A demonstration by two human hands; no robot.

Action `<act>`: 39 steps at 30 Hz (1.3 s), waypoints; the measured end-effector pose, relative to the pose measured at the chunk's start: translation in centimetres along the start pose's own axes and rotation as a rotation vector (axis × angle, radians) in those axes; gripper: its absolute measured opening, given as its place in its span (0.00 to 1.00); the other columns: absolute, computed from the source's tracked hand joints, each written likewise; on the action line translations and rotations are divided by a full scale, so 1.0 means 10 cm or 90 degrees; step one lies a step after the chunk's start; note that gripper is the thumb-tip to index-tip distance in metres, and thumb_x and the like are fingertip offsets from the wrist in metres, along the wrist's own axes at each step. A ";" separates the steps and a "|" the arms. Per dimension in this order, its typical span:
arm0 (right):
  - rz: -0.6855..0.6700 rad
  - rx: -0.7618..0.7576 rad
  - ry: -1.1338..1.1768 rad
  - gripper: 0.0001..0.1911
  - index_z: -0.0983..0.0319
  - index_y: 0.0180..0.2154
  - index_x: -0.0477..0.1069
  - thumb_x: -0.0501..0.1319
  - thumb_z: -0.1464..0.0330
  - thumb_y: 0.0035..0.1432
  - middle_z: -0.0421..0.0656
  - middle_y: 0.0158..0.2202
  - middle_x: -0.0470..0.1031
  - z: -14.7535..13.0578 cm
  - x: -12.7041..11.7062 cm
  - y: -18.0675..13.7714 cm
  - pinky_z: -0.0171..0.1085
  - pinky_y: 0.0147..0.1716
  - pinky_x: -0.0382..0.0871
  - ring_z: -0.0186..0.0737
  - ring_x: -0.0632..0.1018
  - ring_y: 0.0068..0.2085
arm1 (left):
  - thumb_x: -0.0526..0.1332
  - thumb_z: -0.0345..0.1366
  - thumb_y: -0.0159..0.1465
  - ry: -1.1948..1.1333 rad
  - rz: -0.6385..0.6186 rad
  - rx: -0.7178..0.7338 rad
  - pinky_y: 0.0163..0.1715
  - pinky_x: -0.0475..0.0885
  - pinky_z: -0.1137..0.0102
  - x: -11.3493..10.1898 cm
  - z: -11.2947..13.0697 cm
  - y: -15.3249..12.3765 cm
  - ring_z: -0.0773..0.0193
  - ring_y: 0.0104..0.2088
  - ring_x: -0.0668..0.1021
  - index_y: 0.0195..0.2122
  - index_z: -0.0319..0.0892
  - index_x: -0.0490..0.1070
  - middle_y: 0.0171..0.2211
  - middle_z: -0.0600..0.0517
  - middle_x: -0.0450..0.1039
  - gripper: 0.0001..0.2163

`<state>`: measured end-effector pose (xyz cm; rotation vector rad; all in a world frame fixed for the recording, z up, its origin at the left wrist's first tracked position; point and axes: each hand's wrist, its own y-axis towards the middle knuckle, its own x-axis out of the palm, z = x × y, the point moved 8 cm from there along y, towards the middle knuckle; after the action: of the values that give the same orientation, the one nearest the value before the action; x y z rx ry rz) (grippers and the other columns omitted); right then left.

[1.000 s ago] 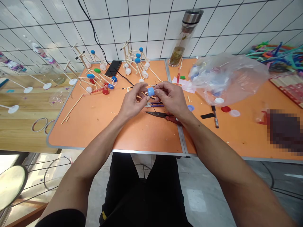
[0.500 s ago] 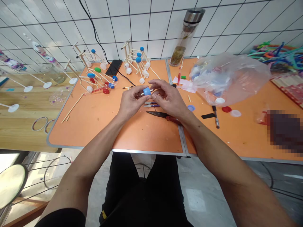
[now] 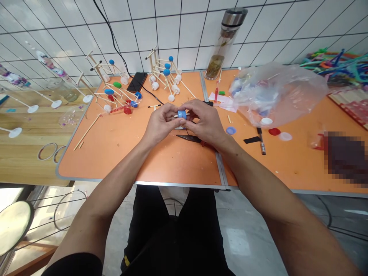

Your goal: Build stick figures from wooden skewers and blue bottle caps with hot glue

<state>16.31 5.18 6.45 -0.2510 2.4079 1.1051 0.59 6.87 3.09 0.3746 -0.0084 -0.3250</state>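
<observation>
Between my two hands is a pair of blue bottle caps [image 3: 182, 114] set face to face, with a thin pale stick passing through them and jutting out at both sides. My left hand [image 3: 162, 122] pinches the caps from the left with thumb and fingers. From the right, my right hand [image 3: 204, 120] grips the same caps, its fingers curled over the stick's end. Just below my hands lies a knife [image 3: 188, 138], its handle mostly hidden under my right wrist. Small scissors-like snips [image 3: 180, 128] are largely covered by my fingers.
Stick-and-cap models [image 3: 115, 90] stand at the back left, another model [image 3: 163, 73] beside a phone [image 3: 137, 82]. A glass tea bottle [image 3: 220, 57] stands by the wall. To the right are a plastic bag [image 3: 281, 96], loose caps [image 3: 274, 132] and a marker [image 3: 262, 143].
My hands have drawn closer around the blue caps and shifted slightly right. The caps have turned more level, and the snips are now more covered.
</observation>
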 end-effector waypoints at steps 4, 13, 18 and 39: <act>0.025 0.018 -0.044 0.19 0.53 0.52 0.84 0.70 0.48 0.72 0.46 0.47 0.87 0.04 -0.06 0.00 0.46 0.42 0.83 0.48 0.84 0.43 | 0.79 0.66 0.61 -0.029 -0.032 -0.063 0.43 0.89 0.61 0.00 0.01 0.01 0.56 0.39 0.91 0.49 0.46 0.75 0.39 0.50 0.87 0.32; -0.002 0.004 -0.046 0.13 0.53 0.52 0.84 0.69 0.56 0.71 0.46 0.49 0.87 0.00 -0.03 0.02 0.49 0.46 0.85 0.51 0.86 0.46 | 0.75 0.61 0.69 0.070 -0.041 -0.067 0.24 0.78 0.71 -0.05 0.01 0.01 0.63 0.28 0.83 0.41 0.45 0.76 0.31 0.51 0.80 0.23; 0.003 0.024 -0.035 0.13 0.55 0.52 0.85 0.70 0.58 0.69 0.47 0.48 0.87 -0.01 0.00 0.01 0.50 0.47 0.85 0.51 0.86 0.45 | 0.69 0.55 0.75 0.149 -0.001 -0.003 0.24 0.75 0.68 -0.05 0.03 -0.01 0.63 0.26 0.79 0.39 0.46 0.75 0.27 0.54 0.77 0.18; 0.018 0.097 0.056 0.23 0.54 0.56 0.81 0.76 0.51 0.66 0.46 0.52 0.86 0.07 -0.05 0.03 0.49 0.48 0.85 0.50 0.86 0.47 | 0.63 0.48 0.78 0.248 0.063 0.070 0.32 0.75 0.67 -0.13 0.15 -0.04 0.63 0.28 0.80 0.40 0.46 0.73 0.29 0.55 0.77 0.13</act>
<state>16.89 5.95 6.51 -0.2182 2.5665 0.9338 -0.88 6.42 4.44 0.5402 0.3366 -0.1499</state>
